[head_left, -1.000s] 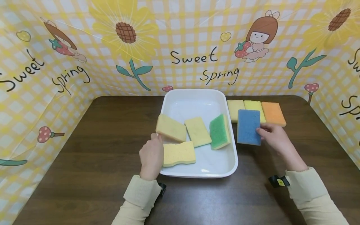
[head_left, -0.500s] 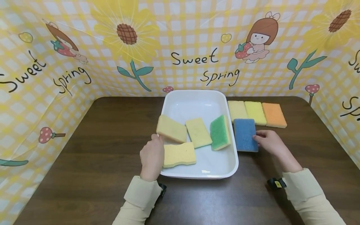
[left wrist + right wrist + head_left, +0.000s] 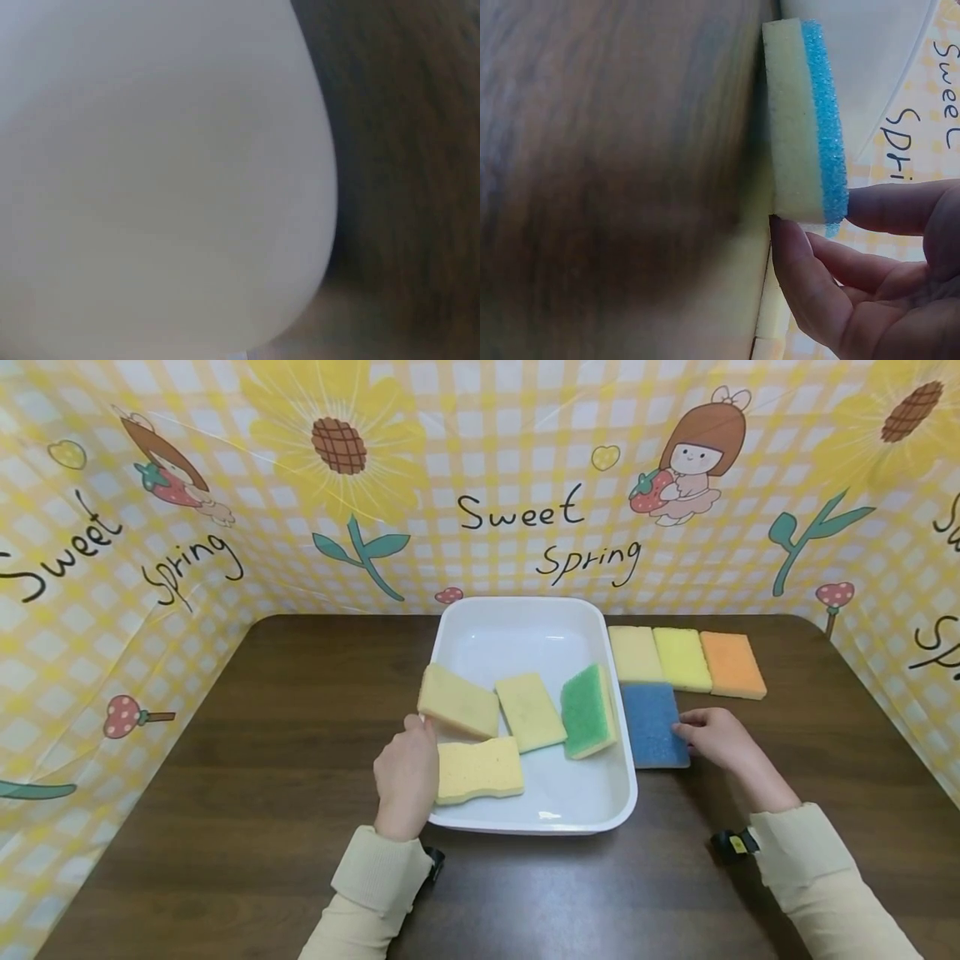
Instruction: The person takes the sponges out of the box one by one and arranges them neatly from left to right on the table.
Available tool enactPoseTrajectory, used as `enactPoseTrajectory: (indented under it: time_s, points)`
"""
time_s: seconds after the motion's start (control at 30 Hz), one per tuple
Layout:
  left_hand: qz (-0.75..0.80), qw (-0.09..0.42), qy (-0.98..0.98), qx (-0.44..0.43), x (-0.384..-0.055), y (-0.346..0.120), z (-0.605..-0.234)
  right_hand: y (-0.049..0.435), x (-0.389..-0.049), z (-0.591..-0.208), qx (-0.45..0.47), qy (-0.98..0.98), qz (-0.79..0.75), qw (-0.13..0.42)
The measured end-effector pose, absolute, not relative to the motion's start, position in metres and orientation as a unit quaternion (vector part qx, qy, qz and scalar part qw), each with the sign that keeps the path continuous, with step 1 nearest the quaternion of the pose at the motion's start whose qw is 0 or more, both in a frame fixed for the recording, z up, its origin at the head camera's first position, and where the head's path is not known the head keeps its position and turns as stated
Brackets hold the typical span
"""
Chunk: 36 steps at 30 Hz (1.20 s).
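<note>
A blue-topped sponge [image 3: 652,725] with a pale yellow underside lies low beside the right wall of a white plastic basin [image 3: 577,806]. My right hand [image 3: 720,739] pinches it by its right edge; in the right wrist view the thumb and fingers hold the sponge [image 3: 799,127] across its thickness. At the basin's left rim, my left hand [image 3: 405,777] grips the edge with curled fingers. The left wrist view shows the basin's outer wall [image 3: 165,172] close up. Inside the basin are several sponges, among them a green-sided sponge [image 3: 587,712] leaning on the right wall and a wavy yellow sponge [image 3: 480,770].
Behind the blue sponge, a beige sponge [image 3: 634,654], a yellow sponge [image 3: 682,658] and an orange sponge [image 3: 733,664] lie in a row along the back of the brown table [image 3: 315,718]. A checked yellow cloth [image 3: 495,435] stands around the back and sides.
My right hand has lowered the blue sponge toward the table and moved it slightly left, toward the basin, uncovering the row behind. My left hand has stayed at the rim.
</note>
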<state>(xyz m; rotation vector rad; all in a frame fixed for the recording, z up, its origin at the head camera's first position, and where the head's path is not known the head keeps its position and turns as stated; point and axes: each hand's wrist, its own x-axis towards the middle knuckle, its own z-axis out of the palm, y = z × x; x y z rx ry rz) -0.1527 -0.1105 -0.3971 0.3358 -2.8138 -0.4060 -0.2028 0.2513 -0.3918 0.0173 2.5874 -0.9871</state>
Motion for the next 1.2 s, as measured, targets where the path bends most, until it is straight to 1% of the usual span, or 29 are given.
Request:
enactPoseTrajectory:
  time_s: [0.2, 0.53, 0.77, 1.2]
  points:
    - [-0.137, 0.144, -0.973, 0.114, -0.1528, -0.1099, -0.3964, 0.2521, -0.2055, -0.3955, 0.015, 0.914, -0.357, 0.191]
    - [-0.135, 0.137, -0.975, 0.115, -0.1529, -0.1101, -0.3965, 0.2501, -0.2081, -0.3974, 0.039, 0.907, -0.372, 0.194]
    - [-0.135, 0.134, -0.975, 0.116, -0.1525, -0.1098, -0.3966, 0.2483, -0.2101, -0.3976, 0.033, 0.907, -0.373, 0.195]
    - [-0.126, 0.154, -0.974, 0.111, -0.1524, -0.1094, -0.3975, 0.2462, -0.2126, -0.3980, 0.033, 0.910, -0.363, 0.199]
